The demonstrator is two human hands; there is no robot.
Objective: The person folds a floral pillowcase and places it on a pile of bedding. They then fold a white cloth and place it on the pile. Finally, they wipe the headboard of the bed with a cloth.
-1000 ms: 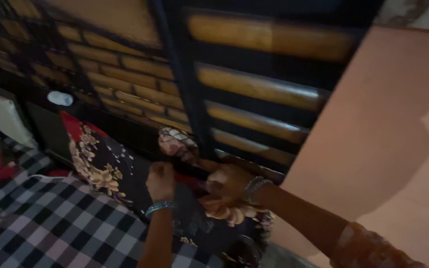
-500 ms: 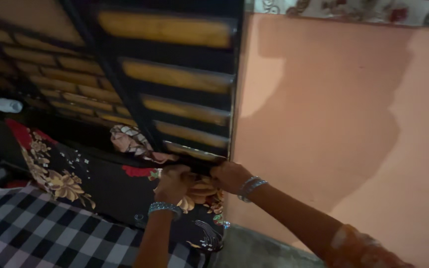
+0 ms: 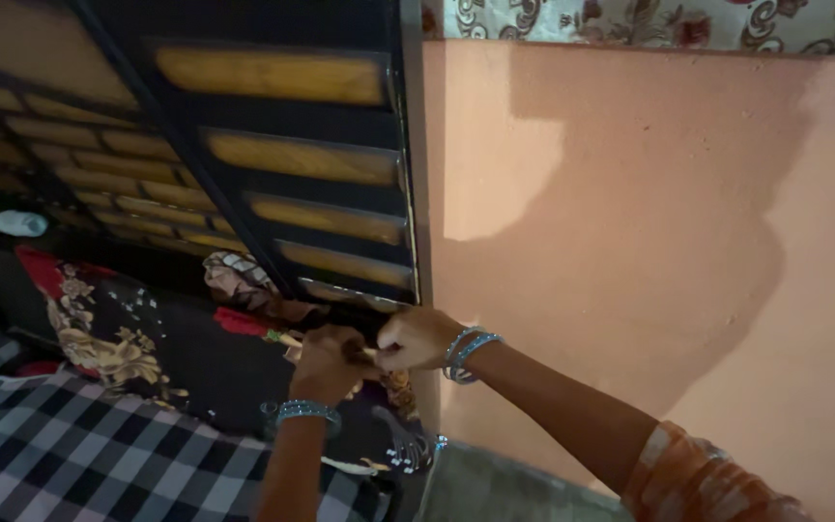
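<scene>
Tucking in hand: left hand and right hand meet, fingers closed on the dark floral sheet at the bed corner; headboard at twelve o'clock. Next likely needs a firm push downward.

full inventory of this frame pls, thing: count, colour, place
headboard: 1, black frame with yellow-brown wooden panels, upper left to centre
floral sheet: 1, black with red and beige flowers, along the foot of the headboard, left of centre
checked cover: 1, black and white, bottom left
wall: 1, peach, right half, shadow across it
patterned cloth: 1, cream with dark and red swirls, top right edge
small white object: 1, far left against the headboard; too blurred to name
bangles: several, blue-silver, on the wrists
sleeve: 1, orange patterned, bottom right
left hand: 1, closed on the floral sheet's edge
right hand: 1, closed on the same edge, beside the headboard's corner
</scene>
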